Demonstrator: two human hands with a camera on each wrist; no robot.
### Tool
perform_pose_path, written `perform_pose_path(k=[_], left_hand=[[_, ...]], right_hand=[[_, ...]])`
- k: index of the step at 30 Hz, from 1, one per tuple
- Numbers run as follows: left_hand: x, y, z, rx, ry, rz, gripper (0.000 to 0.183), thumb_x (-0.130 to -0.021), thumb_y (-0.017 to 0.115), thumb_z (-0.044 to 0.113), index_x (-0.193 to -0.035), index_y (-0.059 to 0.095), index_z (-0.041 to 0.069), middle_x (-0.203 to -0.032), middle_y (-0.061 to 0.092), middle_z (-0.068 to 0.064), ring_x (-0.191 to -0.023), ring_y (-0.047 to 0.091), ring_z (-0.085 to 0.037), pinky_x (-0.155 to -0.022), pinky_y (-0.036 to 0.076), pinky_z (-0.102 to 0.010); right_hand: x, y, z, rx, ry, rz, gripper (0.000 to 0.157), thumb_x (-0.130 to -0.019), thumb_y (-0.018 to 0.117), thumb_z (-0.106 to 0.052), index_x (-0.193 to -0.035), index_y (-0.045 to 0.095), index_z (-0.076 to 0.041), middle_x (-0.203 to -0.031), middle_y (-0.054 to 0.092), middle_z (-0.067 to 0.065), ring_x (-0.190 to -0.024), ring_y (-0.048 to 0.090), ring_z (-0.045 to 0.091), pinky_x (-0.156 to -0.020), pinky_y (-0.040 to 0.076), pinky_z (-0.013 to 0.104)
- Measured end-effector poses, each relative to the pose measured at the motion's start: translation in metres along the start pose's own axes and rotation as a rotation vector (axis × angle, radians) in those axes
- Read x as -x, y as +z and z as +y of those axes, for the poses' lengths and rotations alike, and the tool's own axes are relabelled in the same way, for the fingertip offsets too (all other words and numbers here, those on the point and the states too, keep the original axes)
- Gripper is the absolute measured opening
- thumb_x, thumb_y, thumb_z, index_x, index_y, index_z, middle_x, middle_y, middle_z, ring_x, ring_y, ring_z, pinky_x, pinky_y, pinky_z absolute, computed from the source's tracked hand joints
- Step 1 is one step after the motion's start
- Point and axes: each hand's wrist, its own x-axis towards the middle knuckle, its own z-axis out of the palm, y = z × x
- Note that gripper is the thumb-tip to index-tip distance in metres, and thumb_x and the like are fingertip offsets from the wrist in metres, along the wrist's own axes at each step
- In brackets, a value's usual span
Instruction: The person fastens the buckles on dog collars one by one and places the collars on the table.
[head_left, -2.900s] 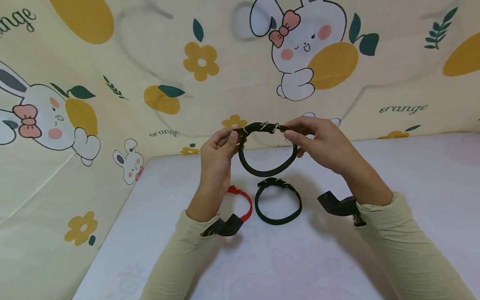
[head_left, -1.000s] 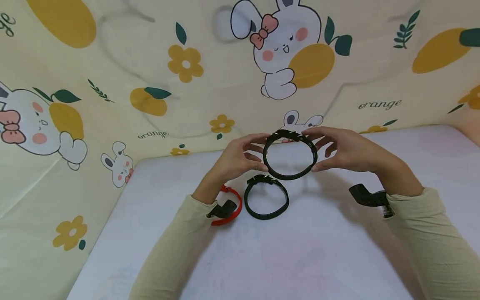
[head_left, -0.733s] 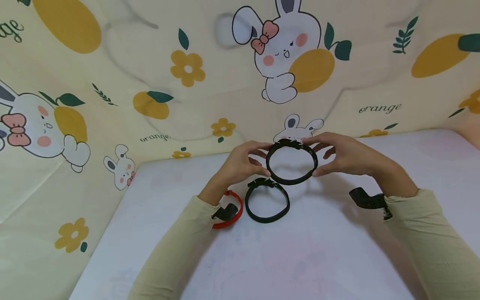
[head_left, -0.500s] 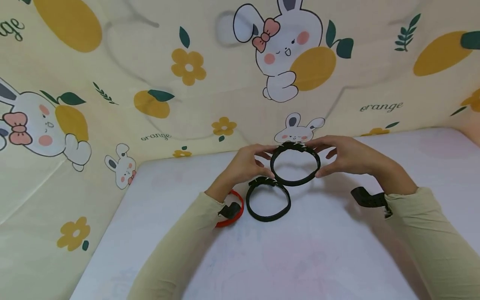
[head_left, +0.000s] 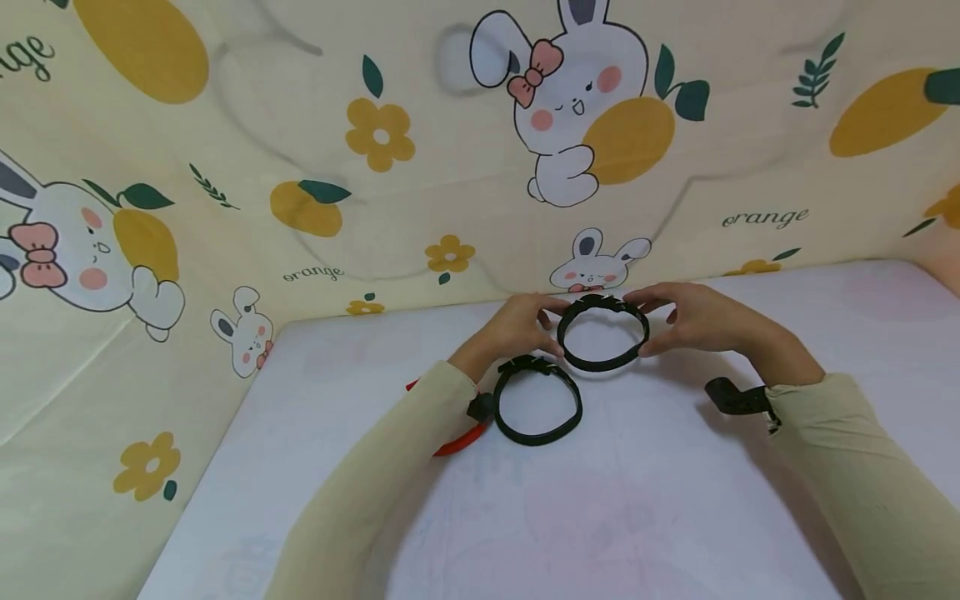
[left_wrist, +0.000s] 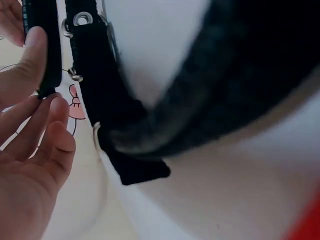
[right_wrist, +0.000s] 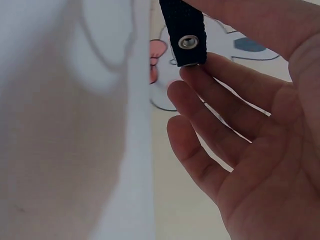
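Observation:
Between my two hands is a round black collar [head_left: 600, 364], buckled into a ring, low at the table's far side. My left hand [head_left: 517, 327] pinches its left side; in the left wrist view, the thumb presses one face of the strap [left_wrist: 44, 55] and fingertips meet its lower end. The right side is held by my right hand [head_left: 701, 317]. In the right wrist view, fingertips touch the strap's lower end, near a metal eyelet [right_wrist: 188, 42]. A second black collar [head_left: 538, 439] lies nearer me, its buckle facing away. My left sleeve partly hides a red collar [head_left: 461, 442].
The white table [head_left: 600, 517] runs back to a cream cloth [head_left: 450, 192] printed with rabbits and oranges. Black straps with small mounts circle both wrists; the right mount [head_left: 735, 396] juts out over the table.
Both hands have lowered the held collar towards the table and shifted it right, past the second black collar. My left forearm now covers more of the red collar.

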Motion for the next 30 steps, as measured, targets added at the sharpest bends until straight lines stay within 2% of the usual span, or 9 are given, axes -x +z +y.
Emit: perform_pose_path(k=[5, 9, 14, 20, 22, 25, 28, 30], left_hand=[[-0.007, 0.003, -0.001, -0.096, -0.003, -0.053, 0.071, -0.078, 0.086, 0.018, -0.142, 0.056, 0.013, -0.135, 0.065, 0.001, -0.109, 0.061, -0.015, -0.084, 0.051, -0.021], [-0.009, 0.005, 0.001, -0.147, -0.008, -0.099, 0.069, -0.079, 0.085, 0.018, -0.141, 0.056, 0.01, -0.136, 0.064, 0.0, -0.115, 0.062, -0.017, -0.093, 0.051, -0.023], [-0.008, 0.006, 0.003, -0.139, -0.052, -0.134, 0.069, -0.081, 0.084, 0.018, -0.143, 0.054, 0.01, -0.138, 0.063, -0.002, -0.117, 0.062, -0.018, -0.096, 0.05, -0.023], [0.0, -0.004, 0.005, -0.115, -0.13, -0.152, 0.071, -0.084, 0.082, 0.025, -0.147, 0.05, 0.016, -0.144, 0.057, 0.002, -0.126, 0.058, -0.017, -0.103, 0.049, -0.027], [0.007, -0.013, 0.005, -0.119, -0.123, -0.139, 0.069, -0.087, 0.079, 0.028, -0.148, 0.049, 0.016, -0.146, 0.056, 0.001, -0.129, 0.056, -0.018, -0.105, 0.049, -0.031], [0.022, -0.029, 0.003, -0.153, -0.087, -0.083, 0.064, -0.092, 0.073, 0.029, -0.149, 0.047, 0.014, -0.149, 0.053, -0.002, -0.134, 0.052, -0.022, -0.11, 0.046, -0.037], [0.041, -0.045, -0.009, -0.298, -0.05, 0.002, 0.06, -0.095, 0.068, 0.03, -0.148, 0.048, 0.011, -0.15, 0.051, -0.005, -0.138, 0.048, -0.025, -0.116, 0.04, -0.039], [0.054, -0.054, -0.02, -0.412, -0.056, 0.046, 0.058, -0.096, 0.067, 0.03, -0.147, 0.048, 0.012, -0.151, 0.05, -0.006, -0.141, 0.044, -0.027, -0.118, 0.036, -0.042]], right_hand=[[-0.003, 0.007, 0.007, 0.0, 0.065, -0.036, 0.081, -0.073, 0.087, -0.035, -0.143, 0.053, -0.01, -0.136, 0.059, 0.019, -0.115, 0.056, 0.036, -0.092, 0.047, 0.049], [-0.005, 0.012, 0.011, 0.016, 0.075, -0.069, 0.08, -0.074, 0.086, -0.033, -0.143, 0.053, -0.009, -0.137, 0.059, 0.02, -0.123, 0.053, 0.038, -0.099, 0.044, 0.058], [-0.006, 0.016, 0.01, 0.069, 0.048, -0.085, 0.08, -0.074, 0.087, -0.031, -0.142, 0.053, -0.005, -0.135, 0.06, 0.021, -0.131, 0.048, 0.041, -0.108, 0.033, 0.068], [-0.004, 0.016, 0.008, 0.115, 0.034, -0.091, 0.086, -0.075, 0.087, -0.03, -0.146, 0.047, -0.002, -0.137, 0.058, 0.025, -0.133, 0.046, 0.044, -0.109, 0.032, 0.068], [-0.003, 0.013, 0.008, 0.153, 0.029, -0.097, 0.09, -0.077, 0.085, -0.032, -0.149, 0.041, 0.0, -0.143, 0.051, 0.029, -0.136, 0.041, 0.048, -0.111, 0.03, 0.069], [-0.001, 0.009, 0.007, 0.24, 0.022, -0.07, 0.092, -0.083, 0.079, -0.034, -0.153, 0.032, 0.002, -0.152, 0.035, 0.032, -0.139, 0.031, 0.053, -0.111, 0.028, 0.07], [0.0, 0.002, 0.007, 0.333, 0.033, -0.004, 0.089, -0.09, 0.072, -0.033, -0.155, 0.023, 0.002, -0.156, 0.024, 0.032, -0.14, 0.023, 0.055, -0.11, 0.025, 0.072], [0.0, -0.002, 0.008, 0.379, 0.047, 0.052, 0.086, -0.092, 0.069, -0.033, -0.155, 0.022, 0.002, -0.157, 0.022, 0.03, -0.14, 0.02, 0.054, -0.109, 0.023, 0.073]])
